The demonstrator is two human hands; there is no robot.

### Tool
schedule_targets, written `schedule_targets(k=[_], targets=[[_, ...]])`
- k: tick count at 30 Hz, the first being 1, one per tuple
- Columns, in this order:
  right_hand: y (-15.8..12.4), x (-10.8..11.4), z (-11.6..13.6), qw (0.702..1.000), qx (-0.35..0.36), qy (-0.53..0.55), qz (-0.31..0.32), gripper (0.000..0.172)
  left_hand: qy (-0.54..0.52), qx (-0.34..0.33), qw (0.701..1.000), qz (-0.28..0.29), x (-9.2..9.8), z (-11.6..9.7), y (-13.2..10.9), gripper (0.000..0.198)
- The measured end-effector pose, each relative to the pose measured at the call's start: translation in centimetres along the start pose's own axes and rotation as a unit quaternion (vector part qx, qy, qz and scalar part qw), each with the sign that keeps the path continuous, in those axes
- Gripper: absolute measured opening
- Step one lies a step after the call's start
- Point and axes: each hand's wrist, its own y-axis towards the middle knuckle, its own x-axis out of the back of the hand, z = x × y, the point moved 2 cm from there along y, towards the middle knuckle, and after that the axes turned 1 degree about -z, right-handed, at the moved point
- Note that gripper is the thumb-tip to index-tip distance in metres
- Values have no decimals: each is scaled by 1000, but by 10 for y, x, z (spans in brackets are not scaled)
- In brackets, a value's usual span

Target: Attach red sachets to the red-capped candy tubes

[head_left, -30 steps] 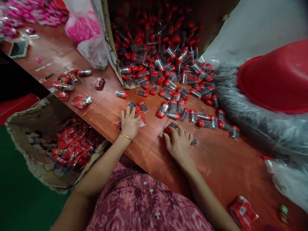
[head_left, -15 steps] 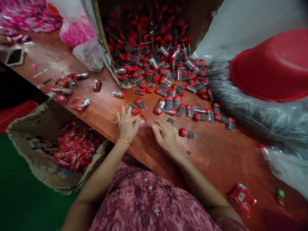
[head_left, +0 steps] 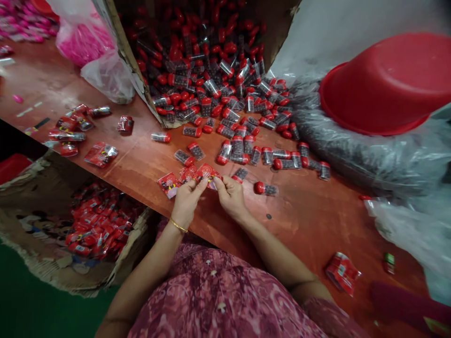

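Both hands have come together since half a second ago: the right hand [head_left: 230, 195], which lay open and flat on the wood, has swung in toward the left hand [head_left: 186, 199], and the two now meet over a red printed plastic pouch [head_left: 208, 172]. Each hand pinches it narrowly between thumb and forefinger, left on its near left edge, right on its near right edge, so the pouch sits just beyond the fingertips, barely off the brown wooden table [head_left: 148, 159].

A small clear vial with a red cap [head_left: 266, 188] lies loose just to the right of the right hand and apart from it. Its long axis runs across the view, cap end toward that hand, which is clearly the nearer one. More flat red pouches [head_left: 169, 183] lie by the left hand. Beyond, a tipped cardboard box [head_left: 121, 51] spills many such vials.
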Motion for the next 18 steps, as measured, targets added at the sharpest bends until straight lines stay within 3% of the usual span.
schedule_targets(k=[5,8,11,14,16,18], targets=[[-11,-5,-3,1000,4,-10,20,34,-90,31,994,-44,-8,4,-3,39],[-5,18,-6,992,49,-78,85,26,-90,37,993,-71,-1,3,1,40],[14,60,-16,949,145,-244,135,25,-88,52,992,-81,6,-1,3,42],[35,93,-34,892,161,-382,181,34,-95,69,991,-69,5,-4,4,43],[43,101,-43,860,147,-441,210,35,-107,94,989,-45,0,-5,3,43],[45,101,-49,847,134,-465,219,35,-122,113,986,-27,-4,-4,2,43]])
